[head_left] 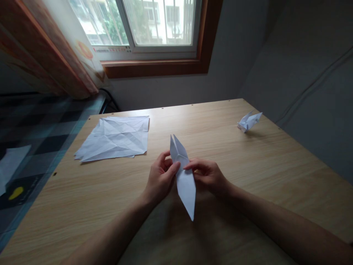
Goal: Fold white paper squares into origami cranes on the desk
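Observation:
A piece of white folded paper [186,189] is held above the wooden table, long and narrow, with two split points at its far end and a single point toward me. My left hand [162,175] pinches its left edge, thumb on top and fingers behind. On the right edge, my right hand [208,175] grips it between thumb and fingers at about the same height. The fingertips under the paper are hidden. Both hands are closed on this one piece.
Creased white sheets [121,138] lie stacked at the table's [110,206] back left. A folded paper figure [249,121], birdlike in shape, stands at the back right. Left of the table is a checked cloth surface [52,125] with a white sheet on it. A window lies behind.

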Demonstrator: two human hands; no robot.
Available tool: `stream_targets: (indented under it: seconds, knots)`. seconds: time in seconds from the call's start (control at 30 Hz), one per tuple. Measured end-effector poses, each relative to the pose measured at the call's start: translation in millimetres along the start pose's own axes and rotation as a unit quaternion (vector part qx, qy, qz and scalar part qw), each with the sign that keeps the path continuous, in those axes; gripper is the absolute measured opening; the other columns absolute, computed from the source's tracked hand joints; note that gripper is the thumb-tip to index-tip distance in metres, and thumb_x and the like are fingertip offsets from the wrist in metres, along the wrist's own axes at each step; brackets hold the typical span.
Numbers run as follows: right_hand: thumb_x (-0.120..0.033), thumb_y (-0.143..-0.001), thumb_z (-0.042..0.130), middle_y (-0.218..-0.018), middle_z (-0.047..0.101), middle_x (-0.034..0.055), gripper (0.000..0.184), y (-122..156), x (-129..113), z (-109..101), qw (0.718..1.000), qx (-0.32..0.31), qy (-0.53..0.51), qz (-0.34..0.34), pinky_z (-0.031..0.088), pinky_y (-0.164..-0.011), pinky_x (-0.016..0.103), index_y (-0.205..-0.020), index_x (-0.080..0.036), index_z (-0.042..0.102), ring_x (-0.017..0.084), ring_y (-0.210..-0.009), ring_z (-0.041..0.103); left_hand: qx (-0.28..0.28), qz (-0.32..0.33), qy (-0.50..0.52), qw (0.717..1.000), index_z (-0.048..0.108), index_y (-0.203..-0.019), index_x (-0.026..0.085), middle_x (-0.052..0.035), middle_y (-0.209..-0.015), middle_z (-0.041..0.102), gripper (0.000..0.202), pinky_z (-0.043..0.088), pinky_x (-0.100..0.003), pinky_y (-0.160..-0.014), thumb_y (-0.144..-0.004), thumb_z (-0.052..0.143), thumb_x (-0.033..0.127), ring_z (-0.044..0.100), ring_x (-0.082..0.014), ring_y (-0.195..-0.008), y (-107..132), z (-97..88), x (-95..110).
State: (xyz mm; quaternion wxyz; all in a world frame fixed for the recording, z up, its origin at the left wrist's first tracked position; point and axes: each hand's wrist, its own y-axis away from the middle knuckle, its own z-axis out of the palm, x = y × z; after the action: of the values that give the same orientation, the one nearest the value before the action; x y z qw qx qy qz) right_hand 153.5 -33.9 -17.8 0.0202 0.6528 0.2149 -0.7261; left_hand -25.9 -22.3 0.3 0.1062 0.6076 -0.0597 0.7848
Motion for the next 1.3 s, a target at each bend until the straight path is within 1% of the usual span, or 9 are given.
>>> stream_targets:
  seconds: [0.2,0.33,0.5,0.57,0.67,0.8,0.93,1.1,1.3]
  knots:
    - [-0.035,-0.080,0.073,-0.089,0.071,0.0044,0.016,-1.1,-3.7,-0.3,0.999,0.048,0.009,0.021,0.052,-0.070,0.027,-0.085,-0.020,0.072,0.017,-0.081,0.066,0.022,0.056,-0.045,0.997,0.041,-0.138,0.031,0.0012,-0.088,0.064,0.067,0.044,-0.021,-0.053,-0.078,0.070,0.024,0.056,-0.0091,-0.059,3.4,0.1,-0.6]
    - [-0.040,-0.079,0.073,-0.075,0.069,0.0024,0.023,-0.7,-6.2,1.7,0.995,0.088,0.006,0.056,0.051,-0.064,0.026,-0.080,-0.017,0.068,0.014,-0.068,0.063,-0.028,0.112,-0.144,0.983,0.071,-0.097,0.018,-0.0052,-0.089,0.062,0.020,0.047,-0.026,-0.064,-0.086,0.060,0.030,0.057,-0.0141,-0.071,2.2,-4.4,-2.3]
    - [-0.042,-0.077,0.075,-0.069,0.067,0.0012,0.027,-1.3,-10.4,3.4,0.991,0.109,-0.022,0.072,0.052,-0.064,0.027,-0.079,-0.017,0.063,0.014,-0.064,0.064,-0.056,0.125,-0.150,0.979,0.071,-0.093,0.015,-0.0083,-0.092,0.065,0.030,0.050,-0.030,-0.070,-0.080,0.068,0.042,0.061,-0.0198,-0.080,2.1,-5.7,1.4]
    - [-0.042,-0.078,0.075,-0.068,0.066,0.0009,0.028,-1.5,-11.1,3.8,0.991,0.102,-0.032,0.077,0.052,-0.063,0.027,-0.079,-0.017,0.062,0.013,-0.063,0.063,-0.061,0.124,-0.156,0.978,0.071,-0.093,0.015,-0.0078,-0.091,0.066,0.030,0.050,-0.029,-0.068,-0.074,0.076,0.038,0.063,-0.0196,-0.078,2.7,-4.6,2.2]
    - [-0.042,-0.077,0.076,-0.068,0.066,0.0002,0.030,-1.5,-9.9,4.7,0.990,0.096,-0.046,0.092,0.052,-0.061,0.027,-0.081,-0.018,0.058,0.013,-0.060,0.064,-0.032,0.116,-0.153,0.981,0.070,-0.087,0.015,-0.0061,-0.083,0.069,0.020,0.050,-0.028,-0.068,-0.077,0.074,0.031,0.064,-0.0172,-0.073,2.8,-2.6,0.1]
    - [-0.036,-0.075,0.078,-0.067,0.067,-0.0027,0.042,-1.5,-8.0,5.9,0.985,0.110,-0.069,0.110,0.053,-0.060,0.027,-0.104,-0.020,0.053,0.013,-0.059,0.065,0.030,0.097,-0.068,0.993,0.060,-0.085,0.017,-0.0001,-0.073,0.066,0.021,0.049,-0.024,-0.063,-0.074,0.076,0.025,0.062,-0.0128,-0.066,1.6,-0.1,-6.7]
    - [-0.037,-0.075,0.077,-0.070,0.070,-0.0005,0.062,-2.6,-8.1,5.4,0.984,0.092,-0.074,0.134,0.055,-0.066,0.031,-0.128,-0.017,0.049,0.015,-0.062,0.067,0.046,0.100,-0.029,0.994,0.050,-0.075,0.018,0.0051,-0.066,0.057,0.027,0.044,-0.019,-0.057,-0.073,0.077,0.023,0.055,-0.0081,-0.058,0.8,-0.5,-11.4]
    - [-0.045,-0.075,0.074,-0.075,0.072,0.0036,0.042,-4.2,-7.8,3.9,0.983,0.080,-0.068,0.150,0.055,-0.064,0.030,-0.103,-0.015,0.066,0.016,-0.063,0.069,0.013,0.106,-0.059,0.992,0.050,-0.074,0.018,0.0034,-0.068,0.057,0.024,0.044,-0.021,-0.058,-0.078,0.073,0.025,0.054,-0.0094,-0.061,1.4,-3.2,-12.2]
    - [-0.044,-0.078,0.073,-0.065,0.068,0.0014,0.030,-3.3,-10.8,3.1,0.984,0.081,-0.050,0.151,0.053,-0.059,0.025,-0.080,-0.016,0.063,0.014,-0.059,0.067,0.015,0.111,-0.075,0.991,0.051,-0.079,0.018,0.0031,-0.070,0.058,0.021,0.046,-0.022,-0.060,-0.081,0.071,0.026,0.057,-0.0103,-0.064,2.8,-2.5,-12.3]
